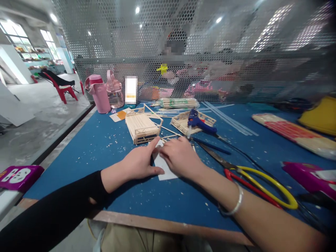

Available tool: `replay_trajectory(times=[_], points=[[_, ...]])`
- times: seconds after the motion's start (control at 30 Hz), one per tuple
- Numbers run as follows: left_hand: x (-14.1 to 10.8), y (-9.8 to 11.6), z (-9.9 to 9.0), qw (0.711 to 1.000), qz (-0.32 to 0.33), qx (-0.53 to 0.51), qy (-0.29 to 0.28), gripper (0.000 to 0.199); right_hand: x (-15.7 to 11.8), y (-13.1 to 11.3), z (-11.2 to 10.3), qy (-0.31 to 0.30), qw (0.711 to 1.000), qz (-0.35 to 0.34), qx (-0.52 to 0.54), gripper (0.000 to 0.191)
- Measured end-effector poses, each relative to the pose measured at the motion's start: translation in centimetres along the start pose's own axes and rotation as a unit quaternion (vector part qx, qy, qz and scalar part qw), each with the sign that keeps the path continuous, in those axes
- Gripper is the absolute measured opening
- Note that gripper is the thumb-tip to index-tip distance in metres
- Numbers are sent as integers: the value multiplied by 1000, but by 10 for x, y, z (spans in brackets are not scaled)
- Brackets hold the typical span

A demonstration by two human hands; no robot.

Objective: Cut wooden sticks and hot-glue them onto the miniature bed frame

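Note:
A sheet of white paper (166, 169) lies on the blue table under my two hands. My left hand (140, 159) rests at its left edge, forefinger stretched forward and thumb spread apart over the paper. Curled and pressed together, the fingers of my right hand (181, 155) are at the paper's upper part; whatever they pinch is hidden. Just beyond my left hand stands a small bed-shaped frame of thin wooden sticks (144, 126). A second stick frame (181, 122) sits farther right, with a blue hot glue gun (201, 122) lying across it.
Large scissors (236, 168) with red and yellow handles lie right of my right hand. Clear glue sticks (231, 120), stick bundles (180, 102), a pink flask (99, 94) and a phone (131, 89) are farther back. A perforated metal screen (118, 42) closes the far side; a person sits behind it.

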State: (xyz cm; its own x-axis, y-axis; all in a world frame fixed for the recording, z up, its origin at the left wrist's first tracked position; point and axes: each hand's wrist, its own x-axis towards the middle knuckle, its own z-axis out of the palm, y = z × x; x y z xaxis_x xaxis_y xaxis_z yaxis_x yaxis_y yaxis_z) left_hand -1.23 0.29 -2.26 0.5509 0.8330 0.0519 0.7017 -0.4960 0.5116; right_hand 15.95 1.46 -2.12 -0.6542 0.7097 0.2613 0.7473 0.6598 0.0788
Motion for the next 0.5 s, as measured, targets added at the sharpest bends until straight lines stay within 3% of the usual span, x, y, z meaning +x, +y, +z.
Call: replay_trajectory(times=[0.5], points=[[0, 1, -1, 1000, -1, -14, 0, 103, -2, -1, 6, 18, 996, 61, 60, 17]])
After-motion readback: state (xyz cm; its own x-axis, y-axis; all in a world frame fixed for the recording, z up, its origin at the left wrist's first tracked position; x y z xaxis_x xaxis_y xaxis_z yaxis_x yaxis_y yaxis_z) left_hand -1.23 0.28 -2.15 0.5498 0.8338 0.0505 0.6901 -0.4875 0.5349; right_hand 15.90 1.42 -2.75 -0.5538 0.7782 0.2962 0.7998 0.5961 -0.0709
